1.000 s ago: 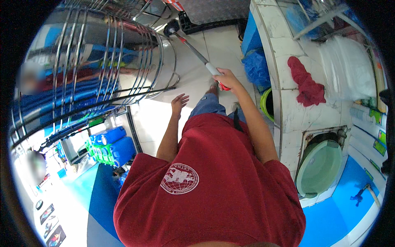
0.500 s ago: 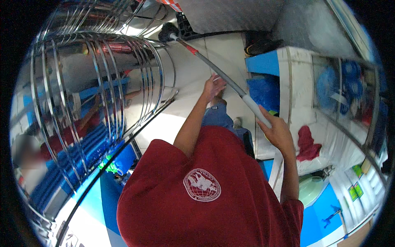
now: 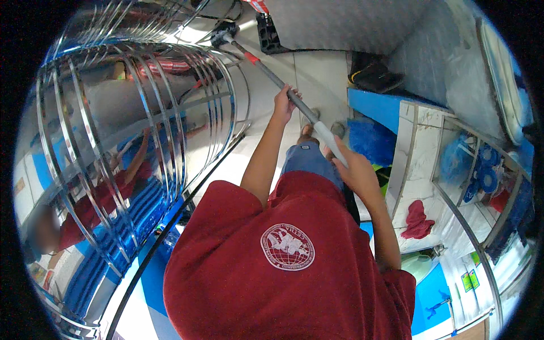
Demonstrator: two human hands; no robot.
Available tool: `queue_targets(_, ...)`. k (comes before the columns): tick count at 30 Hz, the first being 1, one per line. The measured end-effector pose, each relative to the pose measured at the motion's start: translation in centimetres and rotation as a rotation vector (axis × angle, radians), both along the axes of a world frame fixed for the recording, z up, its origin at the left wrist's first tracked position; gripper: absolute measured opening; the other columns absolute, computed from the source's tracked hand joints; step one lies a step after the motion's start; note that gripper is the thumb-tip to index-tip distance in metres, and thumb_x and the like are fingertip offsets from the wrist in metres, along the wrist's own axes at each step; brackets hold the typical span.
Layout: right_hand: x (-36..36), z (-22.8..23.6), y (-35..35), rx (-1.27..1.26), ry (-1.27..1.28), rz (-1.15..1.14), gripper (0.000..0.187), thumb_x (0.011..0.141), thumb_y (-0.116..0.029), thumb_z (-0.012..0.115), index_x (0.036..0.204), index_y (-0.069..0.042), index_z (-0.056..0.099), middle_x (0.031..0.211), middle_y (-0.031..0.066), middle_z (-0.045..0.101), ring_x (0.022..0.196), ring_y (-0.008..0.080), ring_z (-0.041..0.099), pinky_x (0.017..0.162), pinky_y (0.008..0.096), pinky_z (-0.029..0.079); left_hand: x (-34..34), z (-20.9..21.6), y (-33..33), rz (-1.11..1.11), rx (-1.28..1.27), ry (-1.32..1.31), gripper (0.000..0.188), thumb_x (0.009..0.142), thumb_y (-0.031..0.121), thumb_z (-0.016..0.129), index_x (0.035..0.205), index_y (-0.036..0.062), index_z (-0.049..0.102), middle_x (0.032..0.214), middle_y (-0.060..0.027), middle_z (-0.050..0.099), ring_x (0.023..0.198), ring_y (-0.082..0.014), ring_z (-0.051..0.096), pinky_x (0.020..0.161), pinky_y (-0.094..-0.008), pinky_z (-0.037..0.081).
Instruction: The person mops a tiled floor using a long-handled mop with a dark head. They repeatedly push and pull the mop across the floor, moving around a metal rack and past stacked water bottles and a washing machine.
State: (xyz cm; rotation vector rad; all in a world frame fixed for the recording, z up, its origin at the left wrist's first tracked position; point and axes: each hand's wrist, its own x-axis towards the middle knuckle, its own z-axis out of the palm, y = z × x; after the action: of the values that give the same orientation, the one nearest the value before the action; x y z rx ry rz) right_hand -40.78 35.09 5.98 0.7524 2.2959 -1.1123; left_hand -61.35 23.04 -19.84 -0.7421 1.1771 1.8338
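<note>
A long-handled brush [image 3: 269,73] slants across the floor, its grey pole marked by a red band and ending in a pale grip near me. The dark bristly head [image 3: 224,34] rests on the floor at the far left, beside the metal rack. Around the middle of the pole, the fingers of my left hand [image 3: 285,103] are closed. My right hand [image 3: 352,170] wraps the pale grip at the near end, close to my waist.
Curved chrome bars of a shiny metal rack [image 3: 88,130] fill the left. A black plastic crate [image 3: 268,35] stands ahead. On the right are black footwear [image 3: 375,78], a blue container [image 3: 371,141], a tiled ledge [image 3: 403,147] and a crumpled red cloth [image 3: 417,221].
My left hand, open beside the pole before, has closed on it. My right hand has come nearer my body with the grip, and the brush head has shifted slightly left and farther away.
</note>
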Motion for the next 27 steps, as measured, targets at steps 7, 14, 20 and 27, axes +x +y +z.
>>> queue_targets(7,1.5,9.7,-1.8,0.174,-0.133,0.162,0.062,0.088,-0.021,0.06,0.143,-0.015,0.033,0.083,0.0235,0.062,0.074,0.0408,0.061,0.063,0.0482,0.047,-0.5,0.9,0.2,-0.225,0.001,0.124,0.041,0.088,0.027,0.058,0.114,0.0008,0.042,0.102,-0.0169,0.063,0.083,-0.0296,0.066,0.073,-0.0393,0.055)
queue_targets(14,5.1,19.1,-3.1,0.313,-0.244,0.33,0.067,0.085,-0.023,0.062,0.144,-0.017,0.031,0.081,0.0184,0.06,0.063,0.0355,0.061,0.056,0.045,0.048,3.1,0.6,-0.7,-0.439,-0.446,0.351,0.051,0.08,0.022,0.056,0.125,0.0016,0.041,0.093,-0.0133,0.056,0.07,-0.0216,0.059,0.067,-0.0362,0.053)
queue_targets(20,8.7,18.4,-8.7,0.364,-0.189,0.385,0.063,0.086,-0.021,0.061,0.142,-0.015,0.035,0.081,0.0203,0.06,0.063,0.0361,0.062,0.055,0.0451,0.05,5.1,-1.1,-5.3,-0.39,-0.201,0.401,0.038,0.083,0.011,0.047,0.121,0.0071,0.049,0.081,-0.012,0.051,0.064,-0.0222,0.055,0.061,-0.0379,0.052)
queue_targets(27,16.2,7.5,-12.3,0.269,0.094,0.234,0.059,0.084,-0.022,0.061,0.138,-0.008,0.041,0.083,0.024,0.061,0.07,0.0407,0.062,0.065,0.0488,0.05,10.9,-3.6,-6.8,0.256,0.16,0.037,0.024,0.085,0.009,0.045,0.106,-0.0019,0.047,0.086,-0.015,0.054,0.07,-0.0314,0.06,0.069,-0.0451,0.055)
